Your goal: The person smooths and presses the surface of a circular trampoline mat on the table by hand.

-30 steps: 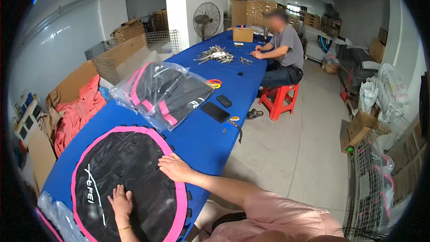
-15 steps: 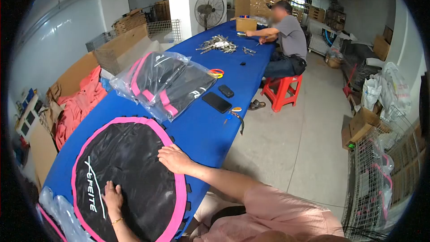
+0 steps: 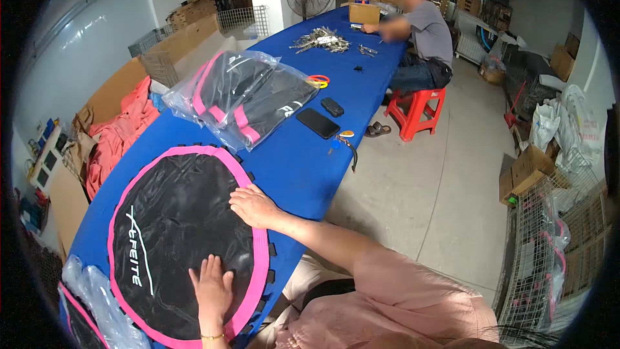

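A round black trampoline mat with a pink border and white lettering lies spread on the blue-covered table. Small black tabs stick out around its edge. My left hand rests flat on the black fabric near the lower right, fingers spread. At the mat's right side, my right hand lies palm down across the pink border, its fingers stretched toward the black middle. Neither hand grips anything.
Beyond the mat lie a clear bag of folded black and pink mats, a phone, a black case, keys and a pile of metal parts. A co-worker sits on a red stool.
My left hand has slid right across the mat, away from the lettering. My right hand stays on the pink border. The view has shifted slightly.
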### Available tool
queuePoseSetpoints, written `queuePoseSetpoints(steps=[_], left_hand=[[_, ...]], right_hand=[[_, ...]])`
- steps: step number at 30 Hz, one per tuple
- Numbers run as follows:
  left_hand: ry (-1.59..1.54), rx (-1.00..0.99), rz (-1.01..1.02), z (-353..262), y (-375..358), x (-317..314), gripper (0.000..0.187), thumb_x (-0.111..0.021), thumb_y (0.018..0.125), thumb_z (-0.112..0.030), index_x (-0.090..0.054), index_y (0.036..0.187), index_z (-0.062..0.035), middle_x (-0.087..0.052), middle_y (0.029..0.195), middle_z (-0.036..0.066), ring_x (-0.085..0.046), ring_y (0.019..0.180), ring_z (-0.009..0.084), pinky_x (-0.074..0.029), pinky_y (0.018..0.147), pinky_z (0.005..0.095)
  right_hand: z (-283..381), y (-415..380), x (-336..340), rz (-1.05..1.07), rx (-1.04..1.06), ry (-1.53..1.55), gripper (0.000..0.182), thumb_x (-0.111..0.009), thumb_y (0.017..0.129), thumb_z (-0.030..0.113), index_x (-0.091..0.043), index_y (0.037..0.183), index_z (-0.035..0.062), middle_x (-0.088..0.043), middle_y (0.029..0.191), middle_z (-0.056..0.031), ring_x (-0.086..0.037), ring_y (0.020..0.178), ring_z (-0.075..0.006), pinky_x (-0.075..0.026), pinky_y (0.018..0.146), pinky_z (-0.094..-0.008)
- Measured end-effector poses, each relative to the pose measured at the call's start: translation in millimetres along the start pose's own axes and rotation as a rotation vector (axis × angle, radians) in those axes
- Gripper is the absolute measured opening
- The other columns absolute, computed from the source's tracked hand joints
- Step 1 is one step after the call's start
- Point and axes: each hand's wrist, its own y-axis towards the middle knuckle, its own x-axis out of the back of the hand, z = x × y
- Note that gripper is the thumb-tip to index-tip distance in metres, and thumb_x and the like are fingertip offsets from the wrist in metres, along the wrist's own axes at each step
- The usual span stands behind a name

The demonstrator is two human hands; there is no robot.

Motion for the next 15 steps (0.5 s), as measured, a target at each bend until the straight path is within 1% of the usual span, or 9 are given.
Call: queuePoseSetpoints(steps=[2, 4, 8, 10, 12, 15], left_hand=[[0.027, 0.122, 0.026, 10, -19, 4, 0.054, -0.051, 0.105, -0.034, -0.05, 0.148, -0.0017, -0.049, 0.155, 0.019, -0.041, 0.147, 0.035, -0.017, 0.124, 0.06], [0.059, 0.207, 0.023, 33, -34, 3, 0.053, -0.05, 0.106, -0.033, -0.048, 0.15, -0.0038, -0.048, 0.156, 0.017, -0.04, 0.147, 0.0348, -0.016, 0.124, 0.0596], [0.073, 0.429, -0.008, 76, -55, 2, 0.055, -0.049, 0.107, -0.035, -0.044, 0.154, -0.0061, -0.045, 0.159, 0.015, -0.039, 0.149, 0.0345, -0.015, 0.124, 0.0605], [0.038, 0.468, -0.033, 84, -56, 3, 0.056, -0.05, 0.105, -0.033, -0.045, 0.153, -0.0051, -0.044, 0.159, 0.015, -0.038, 0.149, 0.0356, -0.016, 0.123, 0.0618], [0.029, 0.474, -0.025, 86, -49, 2, 0.057, -0.05, 0.106, -0.034, -0.044, 0.154, -0.0047, -0.044, 0.16, 0.016, -0.038, 0.148, 0.0365, -0.017, 0.123, 0.063], [0.078, 0.393, -0.005, 83, -30, -1, 0.061, -0.05, 0.105, -0.037, -0.041, 0.155, -0.0044, -0.04, 0.162, 0.016, -0.037, 0.149, 0.0371, -0.017, 0.122, 0.0645]], right_hand=[[-2, 1, -3, 0.001, 0.002, -0.005, 0.036, -0.051, 0.105, 0.03, -0.069, 0.121, 0.0039, -0.063, 0.137, -0.0156, -0.051, 0.136, -0.0322, -0.031, 0.119, -0.0495], [-2, 3, -6, 0.005, 0.003, -0.006, 0.036, -0.05, 0.105, 0.031, -0.069, 0.121, 0.004, -0.063, 0.138, -0.0155, -0.051, 0.137, -0.0321, -0.03, 0.119, -0.0496], [-3, 2, -9, -0.008, 0.016, -0.02, 0.035, -0.051, 0.105, 0.03, -0.069, 0.12, 0.0042, -0.064, 0.136, -0.0153, -0.051, 0.136, -0.0317, -0.03, 0.119, -0.0482], [-5, 3, -11, -0.054, 0.032, 0.021, 0.034, -0.052, 0.105, 0.029, -0.07, 0.118, 0.0042, -0.064, 0.134, -0.0151, -0.052, 0.134, -0.0314, -0.03, 0.119, -0.0479], [-5, 2, -11, -0.055, 0.043, 0.002, 0.033, -0.052, 0.104, 0.028, -0.069, 0.118, 0.0044, -0.064, 0.133, -0.0149, -0.053, 0.134, -0.0313, -0.03, 0.119, -0.0479], [-3, 4, -8, -0.031, 0.022, -0.023, 0.033, -0.052, 0.104, 0.028, -0.069, 0.12, 0.0046, -0.063, 0.135, -0.0149, -0.052, 0.134, -0.0312, -0.031, 0.118, -0.0479]])
